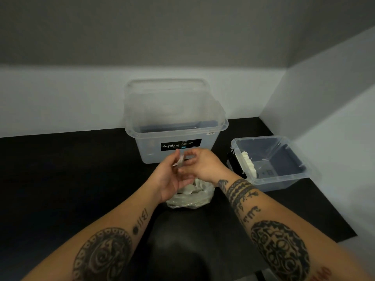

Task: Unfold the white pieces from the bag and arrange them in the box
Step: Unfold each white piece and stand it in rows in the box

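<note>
partitioned workstation (black table (pixel 60 169), white walls (pixel 324 98))

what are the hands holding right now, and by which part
A white piece, pinched above the bag: left hand on its left edge, right hand on its right edge. Blur hides more.

We see a black table (pixel 60 169), a clear large box (pixel 142 147) bearing a black label (pixel 180 144) with white lettering, a clear bluish small box (pixel 284 179), a white stack (pixel 249 162), a white piece (pixel 179 160), and dark banded, circular tattoos (pixel 280 254).
</note>
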`<move>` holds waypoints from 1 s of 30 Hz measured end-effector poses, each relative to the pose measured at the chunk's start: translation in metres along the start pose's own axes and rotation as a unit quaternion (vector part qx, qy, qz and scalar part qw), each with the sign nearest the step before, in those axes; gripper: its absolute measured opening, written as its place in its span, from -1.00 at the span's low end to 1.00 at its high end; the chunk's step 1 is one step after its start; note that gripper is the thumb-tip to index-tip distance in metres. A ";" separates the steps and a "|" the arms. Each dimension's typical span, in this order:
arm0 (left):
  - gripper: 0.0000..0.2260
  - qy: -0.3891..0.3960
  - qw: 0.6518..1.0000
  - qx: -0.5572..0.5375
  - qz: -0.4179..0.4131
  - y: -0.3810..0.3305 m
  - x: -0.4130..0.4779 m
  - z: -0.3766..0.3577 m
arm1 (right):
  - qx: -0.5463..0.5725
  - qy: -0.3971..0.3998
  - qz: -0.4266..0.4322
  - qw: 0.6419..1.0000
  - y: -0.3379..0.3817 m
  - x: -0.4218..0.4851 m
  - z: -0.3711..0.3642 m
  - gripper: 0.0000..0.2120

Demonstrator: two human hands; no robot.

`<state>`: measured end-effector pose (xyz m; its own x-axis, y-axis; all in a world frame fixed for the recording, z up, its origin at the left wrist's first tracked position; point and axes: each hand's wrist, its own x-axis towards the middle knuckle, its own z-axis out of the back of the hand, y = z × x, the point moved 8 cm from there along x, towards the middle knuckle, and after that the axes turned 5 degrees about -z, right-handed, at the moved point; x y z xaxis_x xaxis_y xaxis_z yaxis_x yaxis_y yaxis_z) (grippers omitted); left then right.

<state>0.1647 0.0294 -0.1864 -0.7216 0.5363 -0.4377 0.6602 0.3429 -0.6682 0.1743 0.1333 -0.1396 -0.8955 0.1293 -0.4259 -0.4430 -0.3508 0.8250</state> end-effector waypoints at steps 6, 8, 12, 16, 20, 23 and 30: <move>-0.59 -0.107 0.993 -0.049 -0.016 -0.008 0.003 0.036 | -0.077 -0.108 -0.005 0.991 -0.009 0.004 0.019 -0.92; -0.55 -0.141 0.988 -0.056 -0.023 -0.015 0.001 0.048 | -0.224 -0.052 -0.021 0.973 -0.021 0.008 -0.001 -0.84; -0.92 -0.148 0.988 -0.046 -0.008 -0.017 -0.006 0.054 | -0.415 -0.017 -0.095 0.905 -0.052 0.025 -0.030 -0.56; -0.60 -0.151 0.988 -0.010 -0.017 -0.016 -0.009 0.062 | -0.417 -0.028 -0.142 0.897 -0.070 0.042 -0.045 -0.27; -0.57 -0.153 0.987 0.029 -0.033 -0.013 -0.011 0.068 | -0.367 -0.067 -0.084 0.924 -0.067 0.042 -0.045 -0.33; -0.53 -0.151 0.986 0.053 -0.038 -0.011 -0.012 0.065 | -0.370 -0.048 -0.084 0.924 -0.066 0.039 -0.045 -0.38; -0.57 -0.153 0.982 0.095 -0.055 -0.017 -0.009 0.060 | -0.345 -0.055 -0.013 0.937 -0.037 0.020 -0.029 -0.56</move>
<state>0.1474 -0.0273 -0.2072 -0.8346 0.2370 -0.4972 0.5446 0.2200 -0.8093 0.1739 0.1220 -0.1894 -0.9010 0.2273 -0.3696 -0.3650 -0.8576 0.3624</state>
